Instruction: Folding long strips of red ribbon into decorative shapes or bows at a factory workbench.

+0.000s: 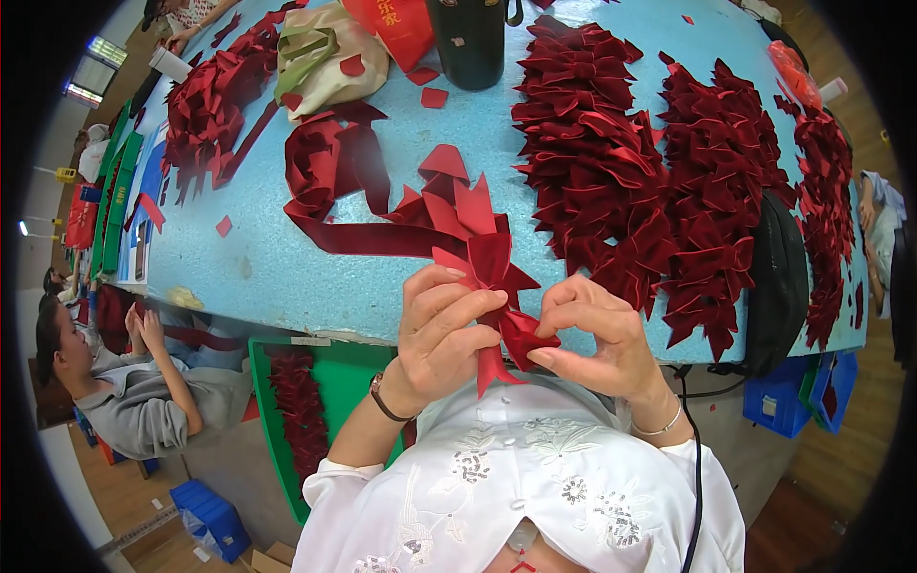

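A dark red velvet bow (516, 336) is held between my two hands, close to the table's near edge. My left hand (441, 320) has its fingers closed round the bow's middle. With thumb and forefinger, my right hand (604, 336) pinches the bow's right-hand loop. Cut ribbon tails stick out above and below my left fingers. Just beyond my hands lie loose red ribbon pieces (444, 164). A long velvet ribbon (377, 239) curves from a loose coil (320, 162) on the left toward the bow. Where that ribbon ends is hidden behind the pieces.
Stacked red bows (583, 124) fill the table's (411, 306) right side in rows. A black tumbler (468, 43) and a cream cloth bag (334, 57) stand at the back. A black bag (776, 286) hangs over the right edge. A green crate (265, 401) sits below left, near a seated co-worker (143, 382).
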Demonstrator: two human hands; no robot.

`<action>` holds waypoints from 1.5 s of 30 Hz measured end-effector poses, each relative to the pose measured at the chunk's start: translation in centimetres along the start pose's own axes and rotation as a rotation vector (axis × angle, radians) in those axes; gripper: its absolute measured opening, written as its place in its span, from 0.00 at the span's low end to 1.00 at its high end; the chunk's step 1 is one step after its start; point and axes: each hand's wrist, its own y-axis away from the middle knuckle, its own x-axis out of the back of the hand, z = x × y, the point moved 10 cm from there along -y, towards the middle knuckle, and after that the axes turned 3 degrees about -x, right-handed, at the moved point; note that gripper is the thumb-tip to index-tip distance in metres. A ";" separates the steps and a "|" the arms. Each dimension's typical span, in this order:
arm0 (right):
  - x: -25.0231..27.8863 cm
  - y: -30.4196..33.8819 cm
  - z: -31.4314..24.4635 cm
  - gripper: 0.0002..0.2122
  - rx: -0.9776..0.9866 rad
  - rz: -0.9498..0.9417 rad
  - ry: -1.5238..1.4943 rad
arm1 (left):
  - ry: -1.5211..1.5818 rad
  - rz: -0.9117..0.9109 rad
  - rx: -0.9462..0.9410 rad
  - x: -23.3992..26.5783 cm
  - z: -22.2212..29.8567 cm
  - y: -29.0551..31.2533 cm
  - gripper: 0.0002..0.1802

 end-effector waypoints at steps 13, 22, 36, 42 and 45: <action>-1.0 -0.1 0.0 0.10 0.032 -0.010 0.013 | -0.125 -0.003 -0.026 0.0 0.5 0.4 0.11; -1.6 0.2 1.6 0.08 -0.183 -0.046 -0.085 | -0.224 -0.017 -0.068 0.4 1.4 0.7 0.11; -0.3 -0.2 0.5 0.09 -0.079 0.106 -0.203 | 0.479 -0.043 0.195 -0.6 -1.0 0.5 0.14; -0.9 0.2 1.7 0.08 -0.129 0.055 -0.390 | 0.812 -0.071 0.422 -1.7 -2.7 1.7 0.18; -1.0 0.3 1.9 0.08 -0.135 0.047 -0.402 | 0.746 -0.093 0.343 -1.7 -2.2 1.2 0.19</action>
